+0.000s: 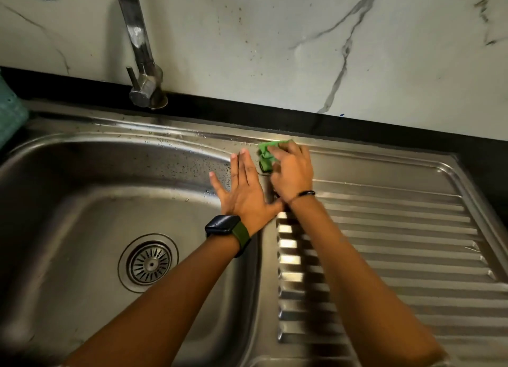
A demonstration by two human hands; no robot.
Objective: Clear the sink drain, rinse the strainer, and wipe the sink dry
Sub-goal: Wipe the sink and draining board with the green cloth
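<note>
A steel sink (82, 201) fills the left of the head view, with its round slotted strainer (149, 262) seated in the drain. My right hand (292, 174) is closed on a crumpled green cloth (266, 153), pressed on the sink's rim at the back, between the bowl and the drainboard. My left hand (244, 193) lies flat with fingers spread on the bowl's right edge, just left of the cloth. It holds nothing. Water drops dot the rim and the bowl's back wall.
A ribbed steel drainboard (398, 243) stretches to the right. The chrome tap (141, 64) rises at the back left, in front of a white marble wall (275, 37). A teal cloth (11, 116) shows at the left edge. A black counter strip runs behind the sink.
</note>
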